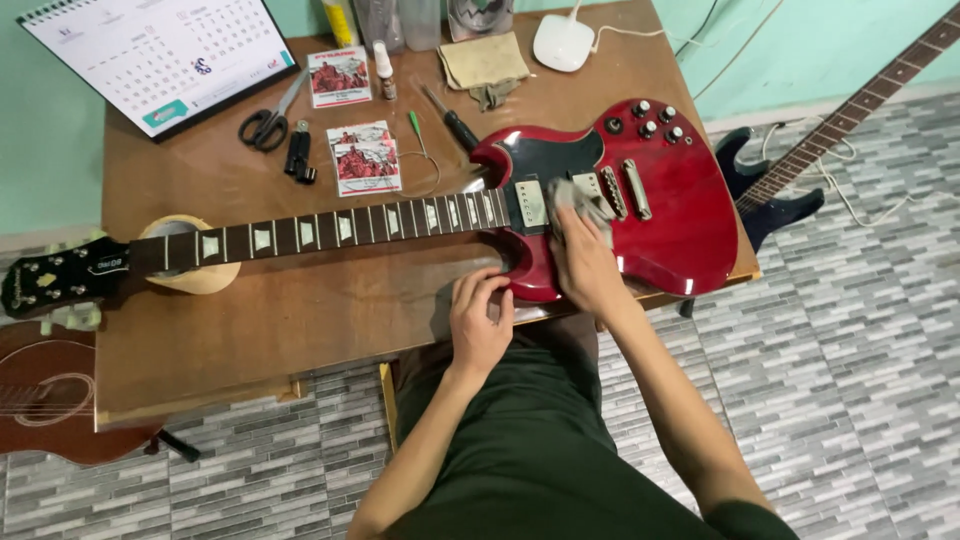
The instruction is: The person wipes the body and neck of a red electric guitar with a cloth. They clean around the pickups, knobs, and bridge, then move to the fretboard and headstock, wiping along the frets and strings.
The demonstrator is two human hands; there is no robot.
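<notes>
Pressing down on a small grey cloth (583, 200), your right hand (585, 262) lies flat across the body of the red electric guitar (680, 215), fingers stretched forward and not curled into a fist. The cloth is bunched under your fingertips, between the two pickups, so it sits just ahead of your palm and in contact with the guitar's top. Your left hand (480, 322) rests at the lower edge of the body, by the cutaway horn, fingers bent and touching the rim; it closes on nothing that shows, only steadying against the wood.

The guitar lies face up across the wooden table (300, 310), body to your right and neck running left, with the neck propped on a roll of tape (190, 262) and the black headstock (62, 278) hanging past the table's left edge.

Behind the neck, well apart from both hands, lie black-handled scissors (268, 122), a small black tool (300, 155), two flat packets (362, 158), a screwdriver (455, 122) and a folded tan cloth (484, 62). A desk calendar (160, 55) stands at the far left corner. A dark blue guitar (790, 190) leans beyond the table on your right, and part of an acoustic guitar (60, 400) shows low on your left.
</notes>
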